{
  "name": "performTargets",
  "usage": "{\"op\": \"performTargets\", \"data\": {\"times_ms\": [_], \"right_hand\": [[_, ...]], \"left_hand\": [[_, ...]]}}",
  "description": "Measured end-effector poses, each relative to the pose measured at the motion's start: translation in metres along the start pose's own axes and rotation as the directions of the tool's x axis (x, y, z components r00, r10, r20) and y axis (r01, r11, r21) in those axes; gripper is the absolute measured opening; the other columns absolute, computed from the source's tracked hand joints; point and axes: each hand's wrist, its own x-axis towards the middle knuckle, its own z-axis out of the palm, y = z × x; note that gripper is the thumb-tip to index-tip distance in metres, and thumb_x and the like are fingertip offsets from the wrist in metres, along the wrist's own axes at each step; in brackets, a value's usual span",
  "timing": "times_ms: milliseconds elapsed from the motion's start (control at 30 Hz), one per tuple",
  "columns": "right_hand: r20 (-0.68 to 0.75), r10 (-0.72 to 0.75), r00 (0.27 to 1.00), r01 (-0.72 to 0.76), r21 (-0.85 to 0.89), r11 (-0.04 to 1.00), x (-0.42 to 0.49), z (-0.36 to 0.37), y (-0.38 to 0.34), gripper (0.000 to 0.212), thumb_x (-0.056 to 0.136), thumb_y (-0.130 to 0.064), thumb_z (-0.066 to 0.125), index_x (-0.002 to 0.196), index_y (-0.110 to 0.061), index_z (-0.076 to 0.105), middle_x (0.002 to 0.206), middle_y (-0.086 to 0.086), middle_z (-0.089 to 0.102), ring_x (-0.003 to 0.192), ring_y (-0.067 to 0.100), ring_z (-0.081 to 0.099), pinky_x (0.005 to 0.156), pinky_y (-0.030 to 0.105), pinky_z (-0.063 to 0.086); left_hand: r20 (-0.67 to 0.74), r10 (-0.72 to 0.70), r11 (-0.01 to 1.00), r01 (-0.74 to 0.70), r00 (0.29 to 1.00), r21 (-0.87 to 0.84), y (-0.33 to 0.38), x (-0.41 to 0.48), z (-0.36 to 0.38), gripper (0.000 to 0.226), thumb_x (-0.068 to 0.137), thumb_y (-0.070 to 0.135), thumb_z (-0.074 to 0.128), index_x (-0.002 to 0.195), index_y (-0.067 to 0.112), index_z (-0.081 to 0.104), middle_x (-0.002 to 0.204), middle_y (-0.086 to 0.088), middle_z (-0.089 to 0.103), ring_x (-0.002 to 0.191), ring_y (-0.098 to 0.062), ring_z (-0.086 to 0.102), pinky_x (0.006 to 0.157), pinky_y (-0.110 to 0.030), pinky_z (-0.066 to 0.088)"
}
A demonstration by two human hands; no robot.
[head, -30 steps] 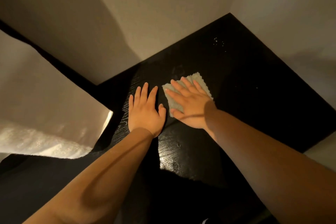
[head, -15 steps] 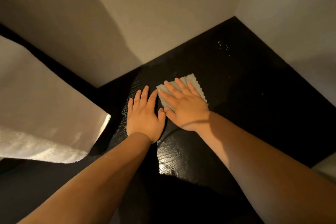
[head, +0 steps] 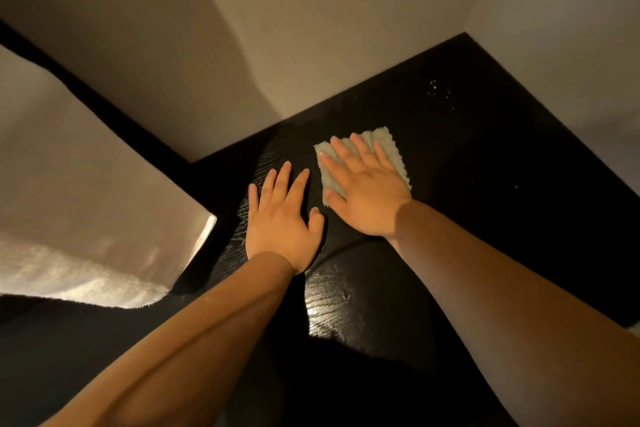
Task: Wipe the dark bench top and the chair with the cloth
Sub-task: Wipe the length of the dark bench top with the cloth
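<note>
Right hand (head: 363,196), fingers spread flat, presses the cloth (head: 384,135) onto the counter (head: 502,201); pale specks (head: 437,88) lie ahead and right of it, farther from the flat left hand (head: 282,220).

Cloth (head: 394,151): plain pale grey-white, under the right grip (head: 363,194). Desk (head: 502,201): black, with fine wood-grain lines showing in the glare on the near side of the grip. White specks (head: 438,92) lie beyond it. Walls (head: 311,28): beige. Fabric (head: 86,201) left of the grip: off-white.
</note>
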Motion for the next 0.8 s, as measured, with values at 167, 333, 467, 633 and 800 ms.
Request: {"op": "performTargets", "data": {"times_ms": [167, 333, 467, 633, 800], "right_hand": [[-0.034, 0.071, 0.997, -0.072, -0.047, 0.996, 0.038, -0.01, 0.036, 0.072, 0.104, -0.062, 0.025, 0.167, -0.036, 0.001, 0.176, -0.005, -0.007, 0.161, 0.025, -0.012, 0.13, 0.049, -0.006], [-0.06, 0.304, 0.951, -0.305, -0.011, 0.952, 0.065, -0.013, 0.02, 0.071, 0.105, -0.057, 0.02, 0.167, -0.032, -0.003, 0.176, 0.002, -0.01, 0.16, 0.033, -0.013, 0.128, 0.055, -0.007], [0.005, 0.06, 0.998, -0.06, -0.02, 0.998, 0.06, -0.006, -0.016, 0.067, 0.107, -0.054, 0.02, 0.167, -0.034, -0.003, 0.175, -0.001, -0.014, 0.16, 0.03, -0.017, 0.128, 0.053, -0.01], [-0.006, 0.063, 0.998, -0.063, -0.04, 0.997, 0.08, -0.018, 0.022, 0.064, 0.108, -0.054, 0.016, 0.167, -0.036, 0.0, 0.176, -0.003, -0.011, 0.161, 0.026, -0.014, 0.129, 0.049, -0.01], [0.008, 0.22, 0.975, -0.22, 0.007, 0.975, 0.095, -0.02, -0.002, 0.065, 0.108, -0.053, 0.013, 0.167, -0.032, -0.006, 0.175, 0.002, -0.016, 0.159, 0.034, -0.019, 0.127, 0.057, -0.01]], "left_hand": [[0.015, -0.069, 0.997, 0.069, 0.997, 0.025, 0.003, 0.002, 0.0, 0.076, 0.097, 0.059, 0.032, 0.168, 0.036, 0.015, 0.178, 0.001, 0.002, 0.163, -0.031, -0.007, 0.13, -0.058, -0.007], [0.017, -0.059, 0.998, 0.058, 0.998, 0.015, 0.001, 0.003, 0.001, 0.077, 0.097, 0.058, 0.033, 0.168, 0.036, 0.015, 0.178, 0.001, 0.002, 0.163, -0.03, -0.007, 0.13, -0.057, -0.004], [0.009, -0.044, 0.999, 0.044, 0.999, 0.005, 0.0, 0.003, 0.002, 0.079, 0.094, 0.058, 0.033, 0.168, 0.036, 0.016, 0.178, 0.0, 0.004, 0.163, -0.03, -0.004, 0.13, -0.057, -0.002], [0.002, -0.051, 0.999, 0.051, 0.999, 0.0, 0.001, 0.003, 0.001, 0.078, 0.095, 0.058, 0.034, 0.167, 0.035, 0.019, 0.178, 0.001, 0.005, 0.163, -0.03, -0.004, 0.13, -0.056, -0.003], [0.004, -0.055, 0.998, 0.055, 0.998, -0.006, 0.002, 0.003, 0.001, 0.078, 0.095, 0.056, 0.036, 0.167, 0.034, 0.019, 0.178, 0.002, 0.005, 0.163, -0.029, -0.004, 0.131, -0.056, -0.003]]}}
